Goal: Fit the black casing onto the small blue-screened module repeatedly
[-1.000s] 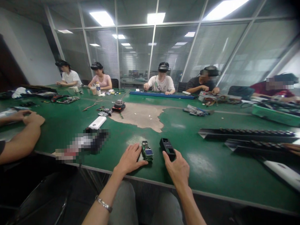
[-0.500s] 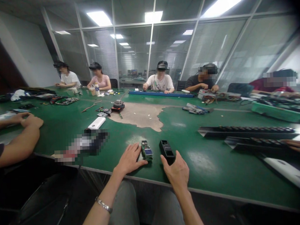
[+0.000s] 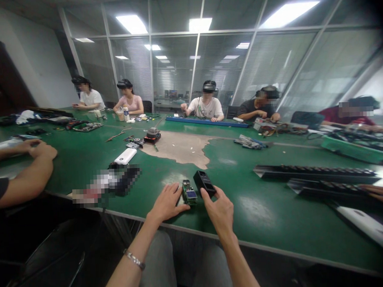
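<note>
My left hand (image 3: 166, 203) lies on the green table (image 3: 259, 199), its fingertips against the left side of a small circuit board with a lit blue display (image 3: 189, 193). The hand holds nothing. My right hand (image 3: 218, 210) grips the lower end of a black rectangular device (image 3: 204, 183), with the thumb on its near edge. The device is tilted and its far end is raised just beyond the board. Its underside is hidden.
A white power bank (image 3: 125, 156) and a pixelated object (image 3: 106, 182) lie to the left. Another person's forearms (image 3: 25, 170) rest at the left. Long black racks (image 3: 315, 174) lie at the right. Several co-workers sit along the far side among electronics.
My right hand has lifted the black device and moved it forward and left, closer to the circuit board. My left hand and the board have stayed in place.
</note>
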`<act>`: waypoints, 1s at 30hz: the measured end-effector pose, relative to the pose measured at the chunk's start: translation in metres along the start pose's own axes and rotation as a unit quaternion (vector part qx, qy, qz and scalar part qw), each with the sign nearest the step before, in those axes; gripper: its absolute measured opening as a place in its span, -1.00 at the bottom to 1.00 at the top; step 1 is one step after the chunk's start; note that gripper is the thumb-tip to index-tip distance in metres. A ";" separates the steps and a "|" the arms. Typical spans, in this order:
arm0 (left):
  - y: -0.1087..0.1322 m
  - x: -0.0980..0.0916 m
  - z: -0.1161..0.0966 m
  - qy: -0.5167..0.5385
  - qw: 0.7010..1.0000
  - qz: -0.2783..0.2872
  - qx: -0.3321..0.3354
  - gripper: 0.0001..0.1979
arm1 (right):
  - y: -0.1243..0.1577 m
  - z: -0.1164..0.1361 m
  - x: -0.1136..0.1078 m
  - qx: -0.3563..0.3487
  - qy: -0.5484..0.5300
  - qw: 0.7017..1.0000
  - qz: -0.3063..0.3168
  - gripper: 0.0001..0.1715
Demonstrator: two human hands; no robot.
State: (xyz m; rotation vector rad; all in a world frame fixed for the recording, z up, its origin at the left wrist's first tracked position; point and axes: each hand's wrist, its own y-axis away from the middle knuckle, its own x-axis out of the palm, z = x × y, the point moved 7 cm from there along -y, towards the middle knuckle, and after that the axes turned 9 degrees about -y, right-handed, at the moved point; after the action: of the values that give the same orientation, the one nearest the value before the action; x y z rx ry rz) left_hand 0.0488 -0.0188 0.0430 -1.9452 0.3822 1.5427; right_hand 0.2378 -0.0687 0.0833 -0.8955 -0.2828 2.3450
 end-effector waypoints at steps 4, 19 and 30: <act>0.001 0.000 0.001 0.002 1.000 0.000 -0.002 -0.22 | 0.000 0.028 0.014 -0.025 0.018 0.999 0.024 -0.46; 0.001 0.005 0.005 0.003 1.000 -0.002 0.008 -0.24 | 0.031 0.048 0.033 -0.062 0.143 0.986 0.061 -0.55; -0.001 0.006 0.001 0.005 1.000 0.012 0.023 -0.14 | 0.038 0.025 0.042 -0.039 0.166 0.980 0.101 -0.44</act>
State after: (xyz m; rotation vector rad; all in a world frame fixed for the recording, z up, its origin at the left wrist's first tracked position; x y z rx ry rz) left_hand 0.0504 -0.0165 0.0371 -1.9196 0.4431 1.5272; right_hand 0.1787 -0.0727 0.0650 -1.3912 -0.1507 2.3256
